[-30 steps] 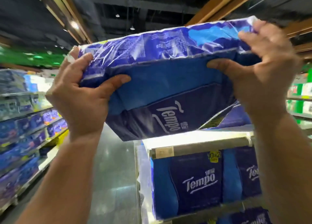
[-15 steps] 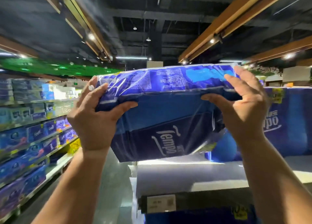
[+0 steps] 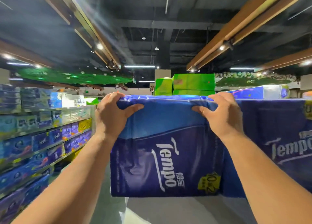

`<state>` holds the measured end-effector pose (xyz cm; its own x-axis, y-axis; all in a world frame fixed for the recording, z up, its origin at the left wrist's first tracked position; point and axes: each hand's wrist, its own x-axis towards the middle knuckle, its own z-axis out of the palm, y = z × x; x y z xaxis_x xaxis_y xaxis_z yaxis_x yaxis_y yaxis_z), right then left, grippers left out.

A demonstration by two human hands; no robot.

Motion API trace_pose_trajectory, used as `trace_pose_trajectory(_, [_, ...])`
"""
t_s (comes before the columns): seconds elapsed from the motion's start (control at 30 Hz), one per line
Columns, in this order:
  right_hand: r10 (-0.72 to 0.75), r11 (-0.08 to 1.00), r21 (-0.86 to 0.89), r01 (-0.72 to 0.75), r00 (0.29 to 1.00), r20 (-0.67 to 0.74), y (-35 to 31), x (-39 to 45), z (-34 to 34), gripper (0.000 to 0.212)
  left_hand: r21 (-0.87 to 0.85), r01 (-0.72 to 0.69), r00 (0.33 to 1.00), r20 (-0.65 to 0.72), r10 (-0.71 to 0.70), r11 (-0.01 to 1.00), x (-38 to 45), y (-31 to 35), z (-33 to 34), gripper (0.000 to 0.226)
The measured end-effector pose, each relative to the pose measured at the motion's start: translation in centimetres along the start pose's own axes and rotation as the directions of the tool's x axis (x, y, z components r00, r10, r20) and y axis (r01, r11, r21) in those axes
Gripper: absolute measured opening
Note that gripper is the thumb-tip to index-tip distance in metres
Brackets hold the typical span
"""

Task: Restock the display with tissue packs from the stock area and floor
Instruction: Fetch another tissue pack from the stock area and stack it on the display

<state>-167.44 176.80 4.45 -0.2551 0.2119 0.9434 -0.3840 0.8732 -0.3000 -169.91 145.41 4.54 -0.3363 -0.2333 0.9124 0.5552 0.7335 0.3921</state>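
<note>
A large blue Tempo tissue pack (image 3: 162,156) stands upright on the top surface of the display (image 3: 177,208), its printed face toward me. My left hand (image 3: 113,115) grips its upper left corner, thumb pressed into the front wrap. At the upper right corner my right hand (image 3: 221,114) grips the pack the same way. A second Tempo pack (image 3: 276,144) stands right beside it on the right, touching it.
Shelves of blue and purple tissue packs (image 3: 42,139) line the aisle on the left. Green packs (image 3: 192,83) are stacked behind the display. A blue and white pack (image 3: 260,92) lies at the back right. The grey floor (image 3: 108,198) runs between shelves and display.
The pack, held high and tilted flat before, has come down and turned upright onto the display top beside the other pack. Both hands kept their grip on its upper corners.
</note>
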Motion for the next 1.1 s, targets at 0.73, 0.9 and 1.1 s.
trace_pose_trajectory(0.73, [0.309, 0.808, -0.589, 0.015, 0.841, 0.445, -4.5, -2.3, -3.5, 0.091, 0.357, 0.242, 0.855, 0.360, -0.372, 0.902, -5.8, 1.1, -3.8, 0.116])
trace_pose_trajectory(0.9, [0.323, 0.834, -0.549, 0.045, 0.768, 0.553, -10.7, -11.5, -9.6, 0.087, 0.321, 0.161, 0.800, 0.511, -0.314, 0.933, -13.9, 5.0, -11.4, 0.105])
trace_pose_trajectory(1.1, [0.372, 0.843, -0.536, 0.053, 0.661, 0.652, -18.9, -22.1, -18.2, 0.117, 0.391, 0.097, 0.645, 0.676, -0.357, 0.915, -23.3, 9.5, -22.1, 0.113])
